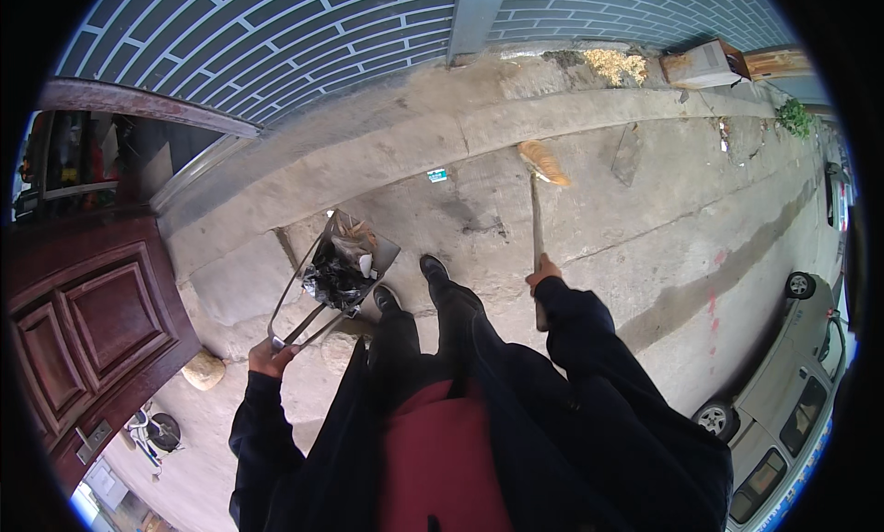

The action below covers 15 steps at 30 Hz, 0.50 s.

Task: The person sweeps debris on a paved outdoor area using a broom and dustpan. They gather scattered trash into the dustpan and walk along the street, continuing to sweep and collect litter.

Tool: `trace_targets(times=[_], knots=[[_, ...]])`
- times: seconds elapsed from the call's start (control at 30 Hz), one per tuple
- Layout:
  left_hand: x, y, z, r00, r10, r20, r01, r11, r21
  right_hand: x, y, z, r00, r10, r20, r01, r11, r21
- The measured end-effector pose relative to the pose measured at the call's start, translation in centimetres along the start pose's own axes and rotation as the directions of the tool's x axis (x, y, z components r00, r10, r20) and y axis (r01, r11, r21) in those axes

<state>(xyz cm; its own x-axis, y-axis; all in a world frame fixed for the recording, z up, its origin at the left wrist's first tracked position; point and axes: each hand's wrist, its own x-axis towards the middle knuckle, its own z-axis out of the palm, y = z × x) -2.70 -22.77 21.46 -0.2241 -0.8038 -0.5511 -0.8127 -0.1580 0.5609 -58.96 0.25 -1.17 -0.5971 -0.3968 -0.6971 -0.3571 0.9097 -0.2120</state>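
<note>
My left hand [271, 358] is closed round the long frame handle of a dustpan [388, 253], which is held by my left foot. Inside the pan lie a crumpled black plastic bag [333, 283] and some brownish litter [353, 239]. My right hand [544, 272] grips the stick of a broom [537, 214], its tan bristle head on the pavement ahead, close to the kerb. A small teal packet [436, 175] lies on the ground between the dustpan and the broom head.
A low concrete kerb [387, 168] runs along a grey brick wall [304, 44]. Farther right are yellowish scraps [615, 66], a box [702, 65] and a green plant [793, 117]. A dark red door [110, 320] stands open at left, near a stone [203, 371]. A van [783, 385] is parked at right.
</note>
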Motion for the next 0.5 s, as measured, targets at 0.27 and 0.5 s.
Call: trace_targets(times=[0.27,0.5], knots=[[7.4,-3.0,2.2,0.999,-0.019,0.047,0.013,0.990,0.140,-18.5,-2.9,3.1,0.931,-0.035,0.364,0.055,0.997,-0.045],[11.8,-7.7,3.1,0.988,0.027,0.150,-0.058,0.977,0.205,-24.3,-0.7,-3.1,0.967,-0.047,0.250,0.060,0.997,-0.046]])
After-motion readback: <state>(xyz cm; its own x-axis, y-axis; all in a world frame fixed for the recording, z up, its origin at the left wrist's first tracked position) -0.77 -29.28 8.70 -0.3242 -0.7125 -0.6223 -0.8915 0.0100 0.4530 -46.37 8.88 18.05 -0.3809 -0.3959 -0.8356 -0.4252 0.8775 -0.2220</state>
